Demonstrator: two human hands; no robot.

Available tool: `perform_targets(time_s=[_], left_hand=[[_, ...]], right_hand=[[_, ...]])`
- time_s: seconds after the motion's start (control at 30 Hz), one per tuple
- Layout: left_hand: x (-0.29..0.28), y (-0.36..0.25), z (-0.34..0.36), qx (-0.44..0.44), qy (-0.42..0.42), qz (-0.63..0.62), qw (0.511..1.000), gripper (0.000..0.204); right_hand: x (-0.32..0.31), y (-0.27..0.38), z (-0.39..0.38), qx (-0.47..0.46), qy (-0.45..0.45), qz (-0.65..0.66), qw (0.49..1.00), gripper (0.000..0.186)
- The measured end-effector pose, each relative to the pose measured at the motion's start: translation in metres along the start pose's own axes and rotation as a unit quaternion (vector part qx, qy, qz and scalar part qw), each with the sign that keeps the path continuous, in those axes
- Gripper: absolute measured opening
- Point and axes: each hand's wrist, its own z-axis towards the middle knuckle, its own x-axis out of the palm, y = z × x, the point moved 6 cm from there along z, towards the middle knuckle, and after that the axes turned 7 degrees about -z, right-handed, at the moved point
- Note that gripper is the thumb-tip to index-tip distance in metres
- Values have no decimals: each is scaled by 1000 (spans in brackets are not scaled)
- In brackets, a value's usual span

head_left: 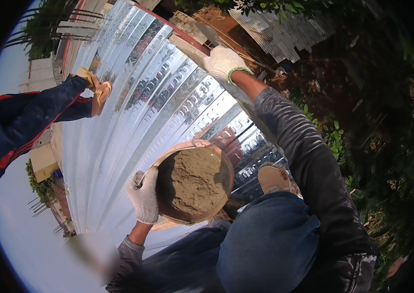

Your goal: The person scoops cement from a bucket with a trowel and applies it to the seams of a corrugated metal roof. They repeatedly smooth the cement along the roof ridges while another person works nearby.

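My left hand (pixel 144 196), in a white knit glove, is closed on the wire handle at the left side of a bucket (pixel 230 171). Wet grey-brown mortar (pixel 195 180) fills much of the bucket, which is tilted so its mouth faces me. My right hand (pixel 224 63), gloved in white with a green cuff, is stretched out to the far edge of the shiny metal decking. Its fingers are closed round a trowel, mostly hidden by the glove; the grey blade (pixel 209 33) shows beyond it. A strip of mortar (pixel 187 50) lies along the edge beside this hand.
Ribbed metal decking (pixel 119 132) spreads ahead and left, with my shoe (pixel 273 178) on it. Another person's sandalled feet (pixel 100 93) stand at the left. Beyond the right edge, the ground drops to plants (pixel 334 139) and corrugated roofing sheets (pixel 282 31).
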Motion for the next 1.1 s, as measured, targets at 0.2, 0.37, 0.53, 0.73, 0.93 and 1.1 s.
perform_targets(time_s=[0.2, 0.37, 0.53, 0.73, 0.93, 1.1], left_hand=[[-4, 9, 3, -7, 2, -28, 1000, 38], [-5, 7, 9, 25, 16, 3, 1000, 34], [-10, 12, 14, 14, 18, -13, 1000, 37], [-1, 4, 14, 18, 33, -12, 999, 39], [-5, 4, 14, 23, 35, 5, 999, 36], [10, -20, 7, 31, 41, -4, 999, 36]], right_hand=[[-11, -12, -100, -47, 32, 62, 996, 56], [-18, -29, -147, -44, 16, 62, 997, 46], [-46, -36, -180, -83, 71, -47, 993, 43], [-59, -69, -169, -7, -17, -121, 992, 39], [-69, -70, -182, -2, -55, -60, 997, 46], [-37, -41, -181, -60, -11, 55, 997, 56]])
